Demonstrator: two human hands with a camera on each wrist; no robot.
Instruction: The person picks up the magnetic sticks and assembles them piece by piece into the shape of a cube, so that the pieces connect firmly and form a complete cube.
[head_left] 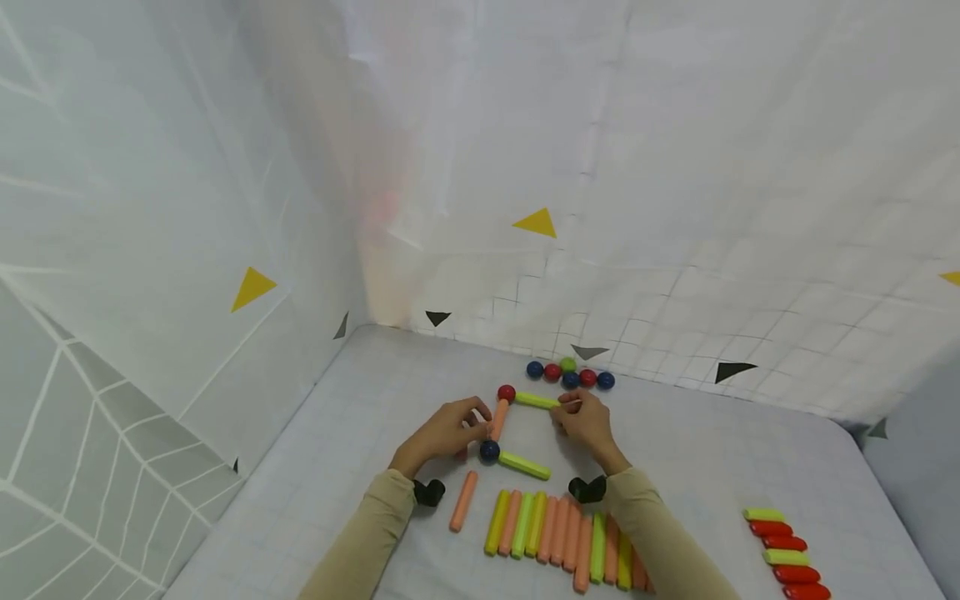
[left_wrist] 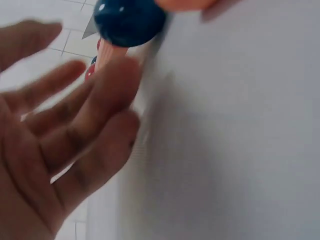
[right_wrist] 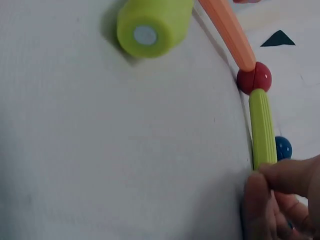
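My right hand (head_left: 587, 419) pinches the far end of a yellow-green magnetic rod (right_wrist: 263, 127); the rod's other end meets a red ball (head_left: 506, 392). From that ball an orange rod (head_left: 499, 419) runs down to a dark blue ball (head_left: 489, 452). A second yellow-green rod (head_left: 525, 465) extends rightward from the blue ball, and its free end shows a pale disc in the right wrist view. Beside the orange rod is my left hand (head_left: 447, 427), fingers loosely bent. The left wrist view shows nothing between that hand's thumb and fingers (left_wrist: 95, 150), near the blue ball (left_wrist: 131, 22).
Several balls, such as a green one (head_left: 567, 365), cluster near the back wall. A loose orange rod (head_left: 463, 501) lies left of a row of yellow, orange and green rods (head_left: 536, 525). Red and yellow-green pieces (head_left: 797, 575) are stacked side by side at the right.
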